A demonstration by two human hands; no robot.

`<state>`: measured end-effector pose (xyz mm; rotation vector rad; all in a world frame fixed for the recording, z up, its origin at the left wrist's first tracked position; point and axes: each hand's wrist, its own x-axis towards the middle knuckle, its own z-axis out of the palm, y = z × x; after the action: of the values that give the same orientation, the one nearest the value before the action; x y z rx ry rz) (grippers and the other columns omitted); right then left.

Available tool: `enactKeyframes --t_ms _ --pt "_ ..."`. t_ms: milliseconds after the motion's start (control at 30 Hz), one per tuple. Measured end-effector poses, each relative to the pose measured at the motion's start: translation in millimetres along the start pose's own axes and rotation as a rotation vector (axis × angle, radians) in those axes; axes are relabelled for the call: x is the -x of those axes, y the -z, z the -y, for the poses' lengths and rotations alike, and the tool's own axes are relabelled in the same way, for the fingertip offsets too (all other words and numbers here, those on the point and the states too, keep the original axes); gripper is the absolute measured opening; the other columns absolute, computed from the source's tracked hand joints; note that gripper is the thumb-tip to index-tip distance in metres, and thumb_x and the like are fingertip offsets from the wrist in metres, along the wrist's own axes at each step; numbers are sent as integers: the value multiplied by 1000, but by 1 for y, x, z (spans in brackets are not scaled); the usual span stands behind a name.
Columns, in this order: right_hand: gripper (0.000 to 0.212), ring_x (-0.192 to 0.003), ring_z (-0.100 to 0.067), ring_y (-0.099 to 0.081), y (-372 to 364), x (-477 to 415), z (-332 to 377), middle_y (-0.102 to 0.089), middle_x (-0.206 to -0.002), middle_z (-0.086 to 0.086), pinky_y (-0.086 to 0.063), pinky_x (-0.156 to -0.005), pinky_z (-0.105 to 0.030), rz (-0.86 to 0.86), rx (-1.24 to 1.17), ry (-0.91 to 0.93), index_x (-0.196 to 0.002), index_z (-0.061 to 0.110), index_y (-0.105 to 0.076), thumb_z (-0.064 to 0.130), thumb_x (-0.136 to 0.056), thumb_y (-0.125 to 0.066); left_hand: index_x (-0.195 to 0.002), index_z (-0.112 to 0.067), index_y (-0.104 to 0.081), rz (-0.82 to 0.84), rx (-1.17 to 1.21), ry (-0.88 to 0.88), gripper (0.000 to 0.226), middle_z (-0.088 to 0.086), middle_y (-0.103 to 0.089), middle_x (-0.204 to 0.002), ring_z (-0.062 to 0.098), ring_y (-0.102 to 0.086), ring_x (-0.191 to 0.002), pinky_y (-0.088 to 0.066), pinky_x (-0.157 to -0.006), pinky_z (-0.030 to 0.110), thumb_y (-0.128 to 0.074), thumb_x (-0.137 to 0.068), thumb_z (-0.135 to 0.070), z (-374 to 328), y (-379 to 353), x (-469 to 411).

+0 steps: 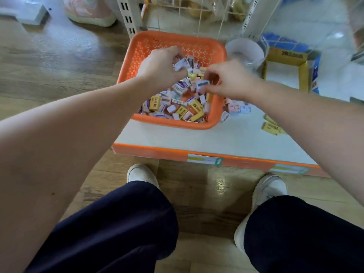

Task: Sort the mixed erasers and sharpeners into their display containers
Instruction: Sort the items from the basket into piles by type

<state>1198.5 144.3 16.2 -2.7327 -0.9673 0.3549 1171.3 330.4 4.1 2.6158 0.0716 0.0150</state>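
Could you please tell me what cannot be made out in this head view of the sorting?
Head view throughout:
- How many white packets the left hand grips: its curled fingers cover them.
- Whether the blue-topped piece the right hand pinches is eraser or sharpener: too small.
- Contents of the clear tub: blurred.
- Full yellow pile: right forearm covers part.

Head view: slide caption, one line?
Sorting erasers: left hand and right hand each pinch one over the orange basket, yellow display box nearby.
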Motion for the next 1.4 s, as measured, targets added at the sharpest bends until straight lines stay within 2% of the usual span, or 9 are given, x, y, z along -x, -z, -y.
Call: enactKeyframes --t_ms 167,300,600,700,800,967,1167,1333,1400 --pt "21 -82 -13 -58 50 57 -61 -62 -86 2 -41 -74 -19 -122 -125 -194 -97 16 -64 31 -83 -69 -117 -12 -61 85 4 -141 38 6 -64 -107 21 -59 -94 -48 -80 31 -60 -82 -26 -72 -12 -18" --pt "26 -83 -13 -58 64 84 -101 -69 -95 -6 -44 -82 -24 -142 -159 -290 -105 13 -67 25 -83 -68 -118 -11 -59 200 -48 -255 38 8 -64 -105 22 -58 -93 -47 -79 28 -62 -82 -24 -126 -36 -28" --pt "23 -88 -16 -56 -6 69 -122 -60 -90 1 -36 -61 -15 -203 -412 -453 -106 13 -66 21 -85 -66 -118 -28 -58 402 -476 -308 36 1 -64 -111 25 -53 -107 -33 -95 36 -61 -83 -38 -117 -87 -28" --pt "23 -83 -14 -54 -18 55 -120 -59 -85 1 -39 -59 -15 -190 -493 -547 -105 15 -66 25 -83 -68 -117 -31 -59 386 -573 -347 35 2 -66 -105 25 -49 -113 -22 -104 34 -59 -84 -44 -104 -92 -27" --pt "22 -90 -17 -61 -32 48 -120 -66 -99 -4 -45 -74 -20 -164 -494 -583 -102 18 -67 26 -82 -69 -120 -32 -59 345 -594 -363 38 3 -64 -107 23 -46 -117 -16 -106 31 -57 -85 -48 -98 -97 -26" --pt "22 -90 -16 -62 -40 42 -118 -66 -104 -6 -43 -73 -16 -158 -515 -632 -103 19 -68 26 -82 -70 -121 -35 -59 313 -585 -381 38 -1 -65 -106 21 -48 -116 -17 -107 32 -54 -86 -47 -97 -100 -28" --pt "22 -94 -24 -64 -42 37 -115 -66 -107 -9 -52 -88 -29 -153 -580 -683 -101 20 -70 17 -79 -71 -121 -31 -60 281 -475 -397 35 -3 -65 -114 21 -47 -117 -20 -108 34 -51 -87 -34 -92 -98 -27" --pt "18 -80 -18 -57 -32 32 -110 -61 -87 -3 -48 -65 -22 -307 -553 -612 -106 15 -66 17 -88 -60 -116 -20 -61 88 -193 -374 29 -2 -57 -126 22 -43 -122 -26 -106 38 -50 -89 -21 -78 -78 -24" --pt "19 -77 -14 -53 -27 23 -98 -58 -84 0 -41 -63 -8 -382 -529 -547 -106 15 -66 16 -89 -59 -115 -19 -61 -7 -119 -294 29 0 -56 -126 23 -44 -120 -28 -103 38 -50 -88 -19 -67 -64 -24"
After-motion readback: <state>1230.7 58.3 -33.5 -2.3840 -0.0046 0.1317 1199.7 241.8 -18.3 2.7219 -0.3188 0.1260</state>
